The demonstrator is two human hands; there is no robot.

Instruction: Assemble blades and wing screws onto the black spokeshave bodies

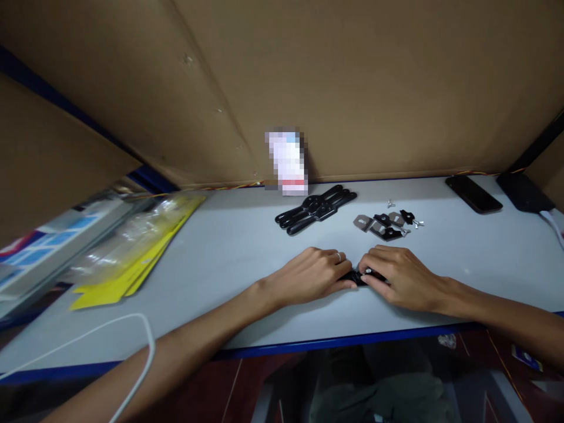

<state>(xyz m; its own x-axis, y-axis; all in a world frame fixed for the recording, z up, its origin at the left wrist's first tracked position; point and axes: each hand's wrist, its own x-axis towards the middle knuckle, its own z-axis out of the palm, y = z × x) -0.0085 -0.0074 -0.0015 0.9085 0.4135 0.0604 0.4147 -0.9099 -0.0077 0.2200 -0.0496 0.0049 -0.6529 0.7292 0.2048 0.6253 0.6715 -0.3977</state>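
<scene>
A long black part (359, 278), mostly covered by my fingers, lies low over the table's front half. My left hand (318, 271), with a ring on one finger, is closed around its left end. At the other end, my right hand (394, 275) grips the same part, thumb and fingertips pressed at its middle. A small silver bit (368, 271) shows by the right fingertips; its kind is too small to make out. Just beyond are several small black and grey metal plates (382, 225) with holes, and silver wing screws (418, 224).
Several long black parts with wide middles (315, 208) lie stacked behind my left hand. A blurred upright card (288, 163) leans on the cardboard wall (352, 88). Yellow sheets with clear plastic bags (132, 264) lie left; a phone (473, 194) lies right. A white cable (147, 335) crosses my left forearm.
</scene>
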